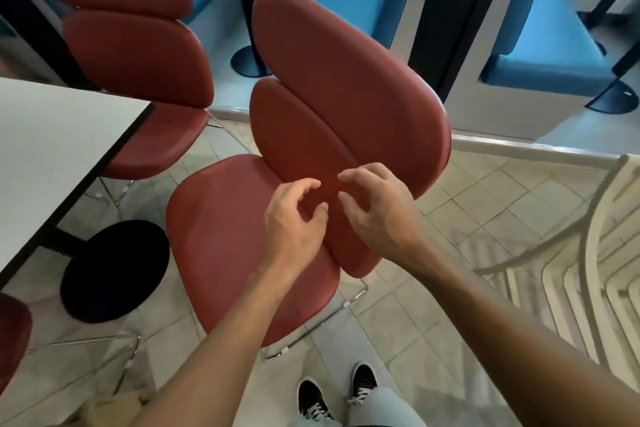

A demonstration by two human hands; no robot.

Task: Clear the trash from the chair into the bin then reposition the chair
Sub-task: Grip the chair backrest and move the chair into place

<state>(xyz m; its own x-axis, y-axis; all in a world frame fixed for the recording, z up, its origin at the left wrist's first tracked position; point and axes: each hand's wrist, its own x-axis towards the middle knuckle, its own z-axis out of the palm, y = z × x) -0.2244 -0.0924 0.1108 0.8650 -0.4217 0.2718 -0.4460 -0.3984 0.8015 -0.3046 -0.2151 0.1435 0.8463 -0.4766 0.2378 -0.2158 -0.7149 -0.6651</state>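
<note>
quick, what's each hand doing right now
Left hand: open, fingers loosely curled, holding nothing, over the chair.
Right hand: open, loosely curled, holding nothing.

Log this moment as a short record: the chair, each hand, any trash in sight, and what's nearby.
chair: red chair, seat bare, turned at an angle to the white table
left hand: over the lower backrest pad, fingers loosely curled, no grip
right hand: beside it, same, holds nothing
trash: none visible on seat
nearby: second red chair at table
</note>
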